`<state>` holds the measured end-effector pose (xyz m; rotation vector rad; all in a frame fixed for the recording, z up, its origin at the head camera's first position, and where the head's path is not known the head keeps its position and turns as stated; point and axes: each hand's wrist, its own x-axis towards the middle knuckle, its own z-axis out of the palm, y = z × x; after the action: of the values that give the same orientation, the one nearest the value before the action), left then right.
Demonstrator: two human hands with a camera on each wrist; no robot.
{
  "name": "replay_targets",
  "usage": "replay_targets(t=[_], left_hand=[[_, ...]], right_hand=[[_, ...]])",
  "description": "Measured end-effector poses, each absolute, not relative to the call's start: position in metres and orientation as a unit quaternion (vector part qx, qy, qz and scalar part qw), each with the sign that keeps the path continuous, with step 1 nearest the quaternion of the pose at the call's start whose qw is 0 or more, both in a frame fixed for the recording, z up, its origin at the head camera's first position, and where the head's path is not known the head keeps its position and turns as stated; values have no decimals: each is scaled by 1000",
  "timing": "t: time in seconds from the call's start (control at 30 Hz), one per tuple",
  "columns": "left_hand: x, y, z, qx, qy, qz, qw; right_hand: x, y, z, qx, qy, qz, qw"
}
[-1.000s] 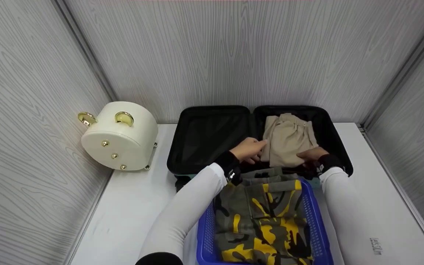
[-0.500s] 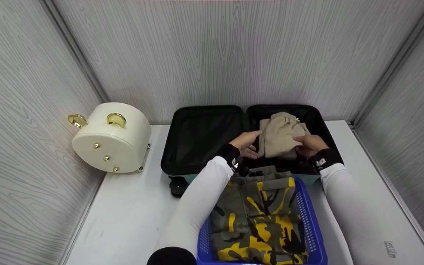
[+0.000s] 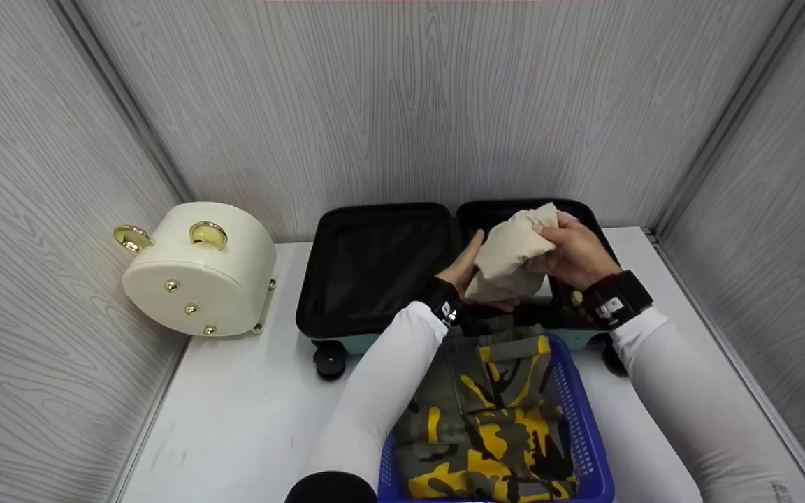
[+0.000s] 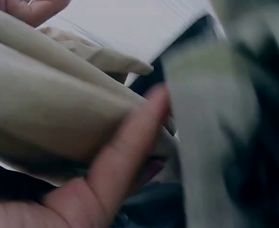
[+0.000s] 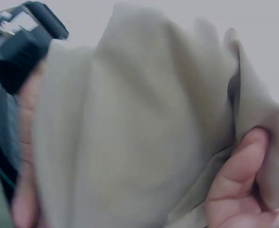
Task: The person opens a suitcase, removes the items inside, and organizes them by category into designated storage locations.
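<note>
A folded beige pair of pants point(image 3: 511, 248) is held up over the right half of an open black suitcase point(image 3: 374, 272). My right hand point(image 3: 574, 251) pinches its right edge between thumb and fingers; the right wrist view shows the thumb point(image 5: 241, 164) pressed on the cloth. Along the left side, my left hand point(image 3: 465, 269) rests against the pants, its straight fingers showing below them. In the left wrist view an extended left digit point(image 4: 130, 147) lies along the fabric. The cloth hides part of both hands.
A blue basket point(image 3: 588, 447) in front of the suitcase holds folded grey, yellow and black camouflage clothing point(image 3: 493, 426). At the left stands a cream round case point(image 3: 200, 272) with gold handles. Grey panels point(image 3: 374, 105) wall the white table point(image 3: 235, 412).
The beige pants have risen out of the suitcase's right half and tilted, bunching up between both hands. The right hand has moved up with its grip; the left hand has slid along their left side.
</note>
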<state>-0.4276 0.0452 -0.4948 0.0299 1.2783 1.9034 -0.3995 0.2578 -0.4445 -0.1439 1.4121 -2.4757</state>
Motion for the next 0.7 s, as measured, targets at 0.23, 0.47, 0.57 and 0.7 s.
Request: replay_targets(t=[0.23, 0.47, 0.57, 0.7], left_hand=[[-432, 50, -476, 39, 540, 780, 315], [-422, 25, -457, 80, 633, 731, 241], [-413, 14, -444, 126, 654, 711, 226], [-399, 0, -424, 199, 664, 688, 215]], right_hand=[[-373, 258, -453, -119, 488, -857, 115], [-344, 279, -461, -186, 528, -812, 163], [-333, 291, -463, -232, 537, -786, 199], [-325, 305, -463, -266, 589, -742, 178]])
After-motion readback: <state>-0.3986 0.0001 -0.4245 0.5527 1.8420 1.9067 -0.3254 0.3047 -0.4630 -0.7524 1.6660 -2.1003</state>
